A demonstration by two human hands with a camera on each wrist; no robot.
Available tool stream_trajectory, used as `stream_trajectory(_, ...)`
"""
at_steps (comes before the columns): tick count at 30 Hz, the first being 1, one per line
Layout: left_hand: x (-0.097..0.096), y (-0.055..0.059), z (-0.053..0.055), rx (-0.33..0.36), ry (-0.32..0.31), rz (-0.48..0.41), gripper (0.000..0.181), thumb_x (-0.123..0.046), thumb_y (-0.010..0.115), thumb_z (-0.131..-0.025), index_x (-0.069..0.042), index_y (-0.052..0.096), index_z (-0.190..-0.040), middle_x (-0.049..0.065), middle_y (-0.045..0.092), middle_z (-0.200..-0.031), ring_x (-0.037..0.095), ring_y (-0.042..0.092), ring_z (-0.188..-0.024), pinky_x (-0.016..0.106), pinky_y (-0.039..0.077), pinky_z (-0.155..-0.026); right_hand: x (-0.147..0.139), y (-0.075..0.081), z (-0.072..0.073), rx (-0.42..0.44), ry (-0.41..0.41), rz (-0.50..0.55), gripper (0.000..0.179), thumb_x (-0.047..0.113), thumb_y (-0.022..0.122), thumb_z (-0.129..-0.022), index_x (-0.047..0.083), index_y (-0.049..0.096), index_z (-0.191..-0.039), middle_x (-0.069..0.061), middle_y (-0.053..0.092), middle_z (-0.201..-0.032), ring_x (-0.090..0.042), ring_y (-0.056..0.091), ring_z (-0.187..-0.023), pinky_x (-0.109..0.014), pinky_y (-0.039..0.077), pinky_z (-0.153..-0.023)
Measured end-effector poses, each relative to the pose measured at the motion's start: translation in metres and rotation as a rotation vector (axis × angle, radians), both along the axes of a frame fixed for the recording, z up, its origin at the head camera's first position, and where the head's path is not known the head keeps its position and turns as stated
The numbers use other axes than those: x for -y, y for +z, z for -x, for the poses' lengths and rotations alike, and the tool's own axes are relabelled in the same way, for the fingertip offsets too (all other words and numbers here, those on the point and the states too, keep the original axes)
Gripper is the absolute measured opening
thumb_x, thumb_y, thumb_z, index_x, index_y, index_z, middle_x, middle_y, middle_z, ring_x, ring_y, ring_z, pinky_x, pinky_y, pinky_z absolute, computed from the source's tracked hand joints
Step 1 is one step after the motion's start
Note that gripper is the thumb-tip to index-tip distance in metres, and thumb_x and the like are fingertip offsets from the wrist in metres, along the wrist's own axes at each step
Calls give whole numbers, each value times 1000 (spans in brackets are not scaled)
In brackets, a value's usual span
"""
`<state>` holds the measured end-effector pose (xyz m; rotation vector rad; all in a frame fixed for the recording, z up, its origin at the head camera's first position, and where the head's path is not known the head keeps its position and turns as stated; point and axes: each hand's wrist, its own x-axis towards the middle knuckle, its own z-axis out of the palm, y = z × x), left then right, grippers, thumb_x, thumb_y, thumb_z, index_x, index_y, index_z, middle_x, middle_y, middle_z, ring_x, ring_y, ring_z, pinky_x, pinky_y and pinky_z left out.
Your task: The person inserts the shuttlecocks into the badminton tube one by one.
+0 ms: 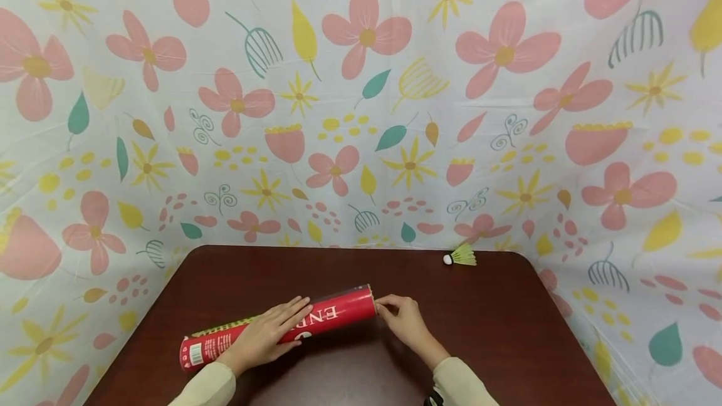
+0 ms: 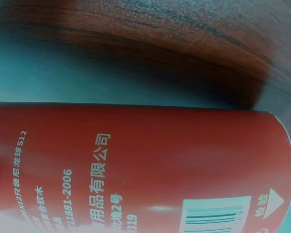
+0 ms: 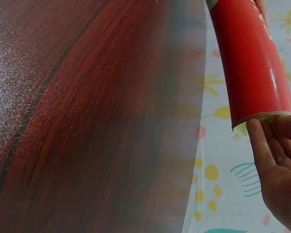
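A red printed shuttlecock tube (image 1: 346, 313) lies slanted over the table, its right end farther back. My left hand (image 1: 265, 334) grips its middle from above, fingers across the top and thumb along the near side. At the tube's open right end is my right hand (image 1: 407, 323), its fingertips at the rim and partly inside the mouth. The right wrist view shows pale yellow-green within the mouth of the tube (image 3: 252, 73), beside those fingers (image 3: 259, 143). What the fingertips touch inside is hidden. The left wrist view shows the tube's barcode end (image 2: 155, 160).
A yellow shuttlecock (image 1: 464, 255) with a white base lies on its side near the back right edge of the dark brown table (image 1: 479, 324). A floral-patterned cloth (image 1: 361, 111) hangs behind and around the table.
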<state>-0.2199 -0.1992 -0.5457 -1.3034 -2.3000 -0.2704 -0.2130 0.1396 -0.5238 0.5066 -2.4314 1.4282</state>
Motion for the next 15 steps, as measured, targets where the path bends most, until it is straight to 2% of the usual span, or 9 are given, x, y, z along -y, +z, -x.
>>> stream_trajectory(7, 1, -2, -2, -7, -21, -17, 92, -26, 87, -68, -7, 42, -146, 13, 46, -145, 30, 48, -129, 44, 47, -96, -4, -1, -1, -31, 76, -59, 7, 3, 70, -86, 5, 75, -89, -1, 72, -82, -7, 63, -73, -23, 52, -65)
stream_trajectory(15, 1, -3, 1, 12, -8, 9, 91, -30, 85, -71, -8, 39, -147, 12, 44, -147, 28, 46, -132, 44, 46, -98, -19, 1, 4, -15, 206, -60, 8, 2, 69, -86, 1, 74, -92, -9, 72, -83, -11, 66, -70, -23, 54, -63)
